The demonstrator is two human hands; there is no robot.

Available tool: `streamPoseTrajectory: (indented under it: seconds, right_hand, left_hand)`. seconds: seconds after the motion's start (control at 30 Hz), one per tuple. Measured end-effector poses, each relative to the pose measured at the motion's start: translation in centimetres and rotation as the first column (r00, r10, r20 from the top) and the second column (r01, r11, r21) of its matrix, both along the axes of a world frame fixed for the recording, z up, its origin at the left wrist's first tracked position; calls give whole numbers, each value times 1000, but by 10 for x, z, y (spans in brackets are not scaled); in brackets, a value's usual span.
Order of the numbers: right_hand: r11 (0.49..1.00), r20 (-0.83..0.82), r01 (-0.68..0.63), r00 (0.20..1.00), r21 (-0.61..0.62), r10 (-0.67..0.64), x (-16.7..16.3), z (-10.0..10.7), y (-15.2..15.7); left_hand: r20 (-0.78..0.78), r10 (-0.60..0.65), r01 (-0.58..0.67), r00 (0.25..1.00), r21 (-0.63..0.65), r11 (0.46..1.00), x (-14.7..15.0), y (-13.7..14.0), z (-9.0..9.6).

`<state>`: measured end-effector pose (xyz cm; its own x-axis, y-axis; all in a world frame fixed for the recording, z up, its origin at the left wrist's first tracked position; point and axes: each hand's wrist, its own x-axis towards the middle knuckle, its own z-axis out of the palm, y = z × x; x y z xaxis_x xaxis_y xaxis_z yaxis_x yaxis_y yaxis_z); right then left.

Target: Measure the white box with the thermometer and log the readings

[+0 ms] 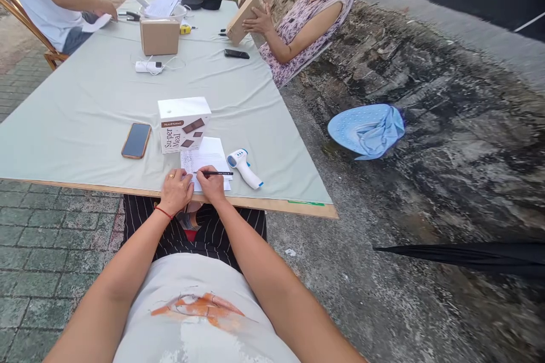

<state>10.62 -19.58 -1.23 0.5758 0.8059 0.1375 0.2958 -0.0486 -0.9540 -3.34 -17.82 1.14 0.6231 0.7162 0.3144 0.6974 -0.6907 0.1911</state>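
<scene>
My right hand [212, 184] is closed around a slim black pen [220, 173], its tip against a sheet of paper [208, 156] bearing lines of small writing. At the lower left corner of that sheet, my left hand [175, 190] rests with its fingers spread on the paper and table edge, gripping nothing. Just behind the paper stands a white "NutriMotion Super Meal" box [184, 125]. A white and blue infrared thermometer [246, 168] lies right of the sheet. To the left is a phone [136, 140] with its screen dark.
Farther up the cloth-covered table [85, 108] are a white device with a cable [149, 67], a brown carton [160, 37] and a black phone [237, 54]. A co-worker at right holds a cardboard box [244, 17]. A blue hat [367, 130] lies on the stone ledge.
</scene>
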Motion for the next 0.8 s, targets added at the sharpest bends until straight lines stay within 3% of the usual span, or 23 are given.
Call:
streamPoseTrajectory:
  seconds: [0.8]
  right_hand:
    - [1000,7,10,1000,-12,-10,0,2,-1]
  left_hand:
    - [-7,0,0,1000,11,1000,0,0,-1]
